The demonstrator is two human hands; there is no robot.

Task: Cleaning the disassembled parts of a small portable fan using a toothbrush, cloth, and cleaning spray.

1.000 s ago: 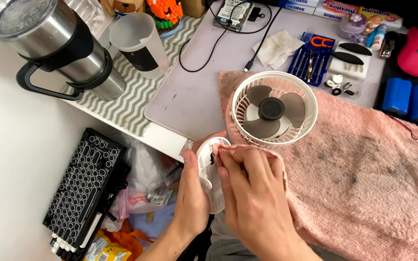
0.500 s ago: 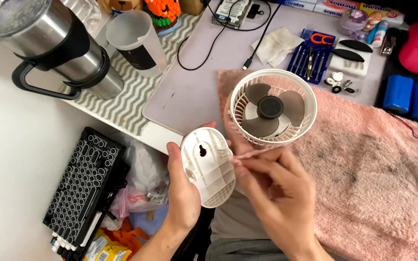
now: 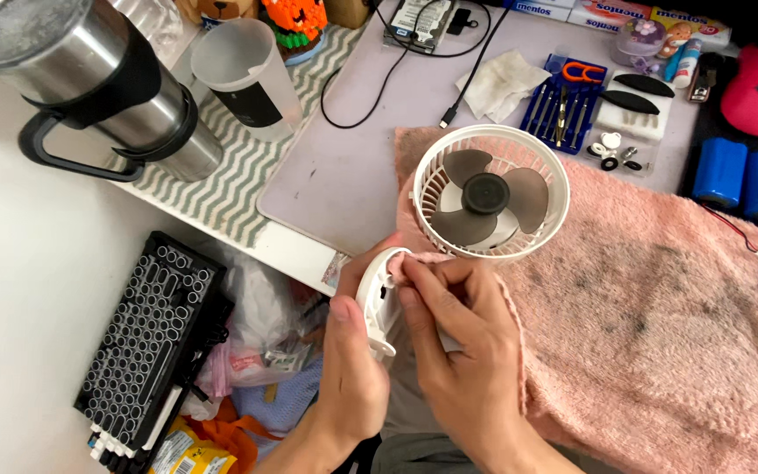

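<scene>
One white cover (image 3: 377,303), edge-on with its long axis running near-to-far, sits below one fan (image 3: 490,193), pinched by the left hand (image 3: 353,369) and right hand (image 3: 458,342).

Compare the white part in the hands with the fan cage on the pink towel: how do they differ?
The white part is held on edge between both hands; the fan cage lies flat on the pink towel. The cage is larger and slatted, with grey blades inside; the white part looks solid and holds no blades. Both are round white plastic.
</scene>
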